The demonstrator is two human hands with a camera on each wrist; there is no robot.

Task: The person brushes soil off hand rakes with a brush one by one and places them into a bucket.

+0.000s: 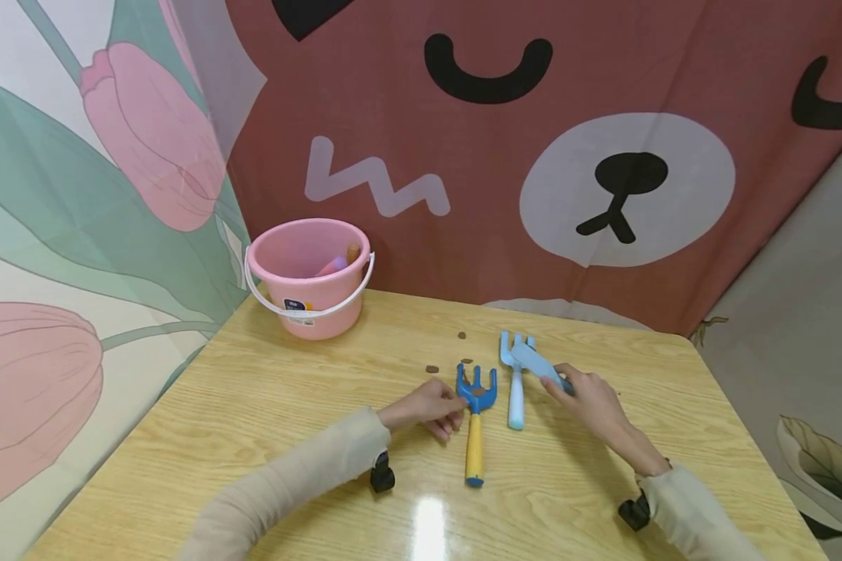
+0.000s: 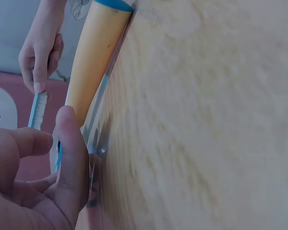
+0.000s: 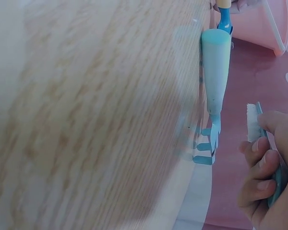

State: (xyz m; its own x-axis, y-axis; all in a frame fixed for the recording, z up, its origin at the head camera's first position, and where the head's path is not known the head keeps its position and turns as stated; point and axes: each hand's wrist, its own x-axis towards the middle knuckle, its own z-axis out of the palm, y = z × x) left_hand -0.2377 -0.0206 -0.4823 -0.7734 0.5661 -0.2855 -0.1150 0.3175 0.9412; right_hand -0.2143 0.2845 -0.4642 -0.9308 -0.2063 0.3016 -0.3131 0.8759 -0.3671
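Note:
My right hand (image 1: pixel 592 401) grips a small blue brush (image 1: pixel 533 360), its head above the light-blue toy fork (image 1: pixel 516 389). White bristles (image 3: pixel 252 122) show along one side of the brush in the right wrist view. The fork lies on the table, tines toward the back. Left of it lies a blue toy rake with a yellow handle (image 1: pixel 475 452), brown bits (image 1: pixel 479 392) on its head. My left hand (image 1: pixel 435 409) has fingertips at the left edge of the rake's head. Thumb and fingers hide part of that head in the left wrist view, so a pinch cannot be made out.
A pink bucket (image 1: pixel 316 265) with a white handle stands at the table's back left, with a purple thing and a brown thing inside. Several brown bits (image 1: pixel 432 369) lie on the wooden table (image 1: pixel 309 389) behind the rake. A printed curtain (image 1: pixel 407 101) hangs behind the table.

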